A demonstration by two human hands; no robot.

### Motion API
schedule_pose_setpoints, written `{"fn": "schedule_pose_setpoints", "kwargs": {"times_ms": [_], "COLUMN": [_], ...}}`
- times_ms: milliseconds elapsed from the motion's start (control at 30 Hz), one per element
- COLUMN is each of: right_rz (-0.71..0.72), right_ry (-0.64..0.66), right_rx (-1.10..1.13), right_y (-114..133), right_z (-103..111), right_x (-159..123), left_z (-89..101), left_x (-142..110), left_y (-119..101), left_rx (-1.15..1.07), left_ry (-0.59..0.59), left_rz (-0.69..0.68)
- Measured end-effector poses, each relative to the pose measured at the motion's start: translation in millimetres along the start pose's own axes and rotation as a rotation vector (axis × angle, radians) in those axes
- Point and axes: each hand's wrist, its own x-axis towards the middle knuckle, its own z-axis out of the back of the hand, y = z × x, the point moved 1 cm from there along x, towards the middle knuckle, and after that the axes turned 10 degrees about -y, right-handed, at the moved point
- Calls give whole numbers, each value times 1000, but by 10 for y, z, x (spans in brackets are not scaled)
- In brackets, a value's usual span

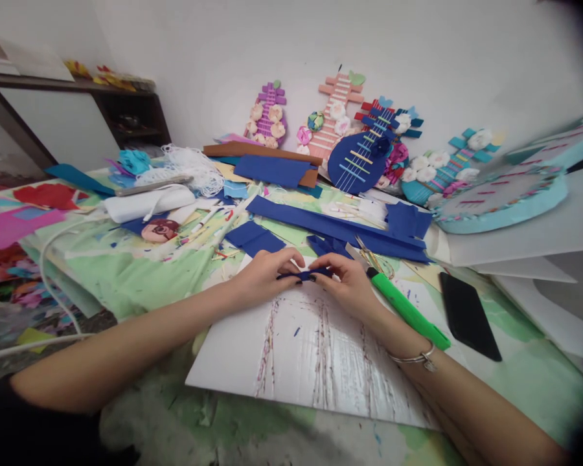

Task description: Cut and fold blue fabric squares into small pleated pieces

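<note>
Between the pinched fingertips of the left hand [267, 278] and right hand [347, 281] sits a small dark blue strip [307, 276], both grips closed on it, with the white board [315, 349] just below them and the green cutter [408, 307] right beside the right hand

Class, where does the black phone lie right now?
In the head view, the black phone lies on the table's right side, just right of the green utility knife.
</note>
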Motion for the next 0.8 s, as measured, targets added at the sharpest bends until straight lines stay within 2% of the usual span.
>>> {"fn": "schedule_pose_setpoints", "kwargs": {"times_ms": [100,233,400,533,600,700,800], "right_rz": [76,90,31,-85,-125,-87,-39], "right_ry": [25,-44,-138,-247,-318,-396,-389], "right_rx": [-95,-155,-153,-138,-174,-291,-371], "right_y": [23,11,-47,-143,-205,-269,-269], "right_z": [2,31,104,182,223,268,274], "right_x": [-12,-7,44,97,119,140,141], "left_z": [7,49,90,148,204,319,424], "left_x": [22,43,57,82,98,124,150], "left_y": [27,54,44,36,49,106,186], "left_rx": [58,149,148,162,227,395,631], "left_ry": [-27,-102,-162,-258,-328,-414,-380], "left_rz": [8,8,70,78,62,61,54]}}
